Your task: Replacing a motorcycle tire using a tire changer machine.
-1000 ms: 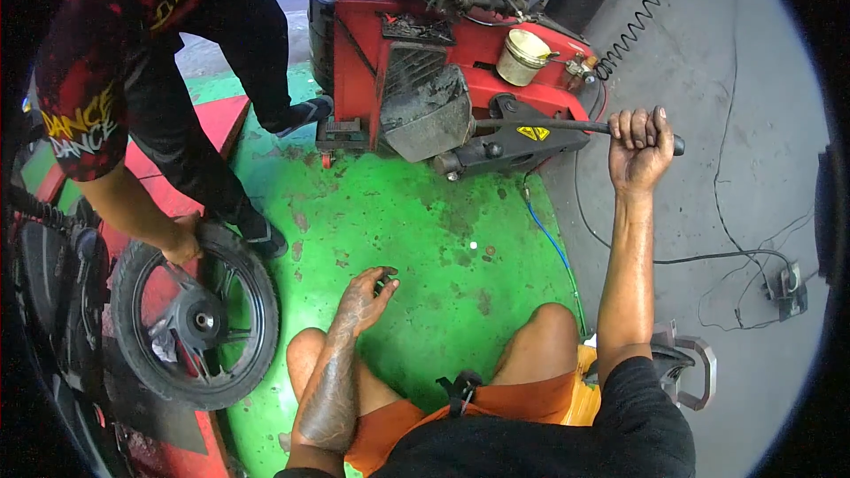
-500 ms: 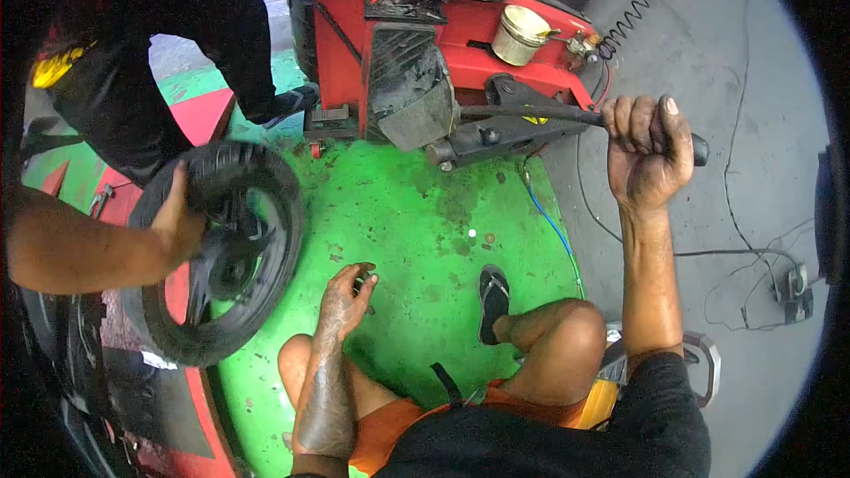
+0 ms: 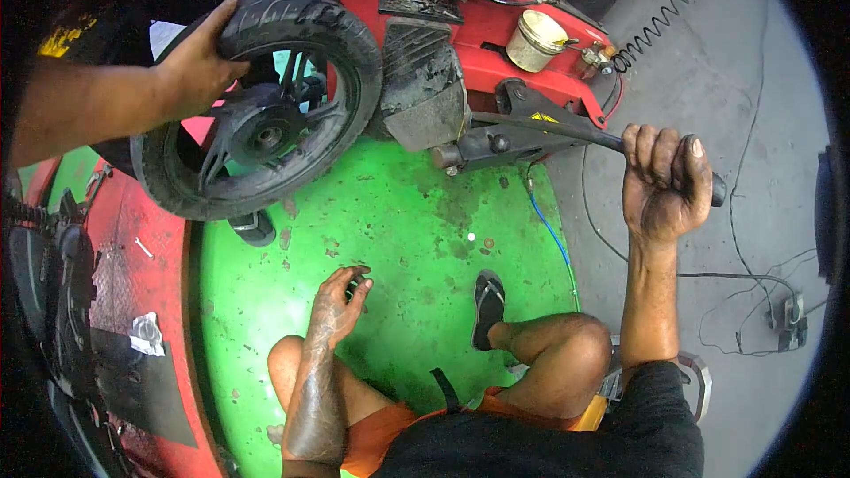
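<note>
My right hand (image 3: 668,181) is wrapped round the long dark lever (image 3: 575,128) of the red tyre changer (image 3: 482,80), close to its black end grip. The lever's far end reaches the broad dark bead breaker shovel (image 3: 429,115). Above my left knee, my left hand (image 3: 341,305) hangs with fingers loosely curled and the thumb apart, nothing visible in it. At the upper left a co-worker's hand (image 3: 199,66) grips a motorcycle wheel (image 3: 359,97) with its black tyre, tilted beside the shovel.
A whitish bucket (image 3: 536,40) and a tray of small parts (image 3: 416,2) sit on the machine. A red platform (image 3: 146,288) at left bears a wrench (image 3: 143,248) and a crumpled wrapper (image 3: 148,335). A blue hose (image 3: 549,217) and cables cross the floor at right.
The co-worker has swung the wheel up and to the right, nearer the tyre changer. My right hand stays on the lever, and both my hands look almost unmoved while the view has shifted slightly.
</note>
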{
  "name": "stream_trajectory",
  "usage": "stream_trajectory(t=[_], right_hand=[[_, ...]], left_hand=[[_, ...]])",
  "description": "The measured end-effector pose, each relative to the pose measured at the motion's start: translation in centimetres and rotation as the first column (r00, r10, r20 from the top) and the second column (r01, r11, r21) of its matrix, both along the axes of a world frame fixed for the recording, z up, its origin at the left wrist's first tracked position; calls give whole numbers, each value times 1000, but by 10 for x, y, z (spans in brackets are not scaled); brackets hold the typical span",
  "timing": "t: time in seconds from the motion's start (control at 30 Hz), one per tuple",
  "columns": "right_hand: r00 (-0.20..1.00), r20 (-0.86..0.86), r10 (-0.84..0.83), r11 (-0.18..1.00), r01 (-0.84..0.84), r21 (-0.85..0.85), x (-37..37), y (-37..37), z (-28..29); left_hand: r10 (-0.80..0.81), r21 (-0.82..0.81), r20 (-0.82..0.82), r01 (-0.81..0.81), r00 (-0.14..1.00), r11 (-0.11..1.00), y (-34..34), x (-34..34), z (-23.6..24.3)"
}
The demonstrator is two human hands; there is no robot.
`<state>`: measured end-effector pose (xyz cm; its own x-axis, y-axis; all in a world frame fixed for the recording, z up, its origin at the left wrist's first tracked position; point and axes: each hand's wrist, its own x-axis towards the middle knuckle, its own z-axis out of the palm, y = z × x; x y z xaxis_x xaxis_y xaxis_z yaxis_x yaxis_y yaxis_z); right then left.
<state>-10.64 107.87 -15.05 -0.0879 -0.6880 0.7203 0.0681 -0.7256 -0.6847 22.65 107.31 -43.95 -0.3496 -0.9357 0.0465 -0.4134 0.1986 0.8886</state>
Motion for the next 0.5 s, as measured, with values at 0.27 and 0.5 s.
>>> stream_trajectory(t=[0.27, 0.5], right_hand=[[1000, 23, -4, 1000, 4, -3, -3, -3, 3], [999, 51, -7, 1000, 7, -13, 0, -6, 3]], left_hand=[[23, 165, -31, -18, 999, 986, -10, 5, 5], [32, 24, 11, -32, 999, 999, -23, 13, -21]])
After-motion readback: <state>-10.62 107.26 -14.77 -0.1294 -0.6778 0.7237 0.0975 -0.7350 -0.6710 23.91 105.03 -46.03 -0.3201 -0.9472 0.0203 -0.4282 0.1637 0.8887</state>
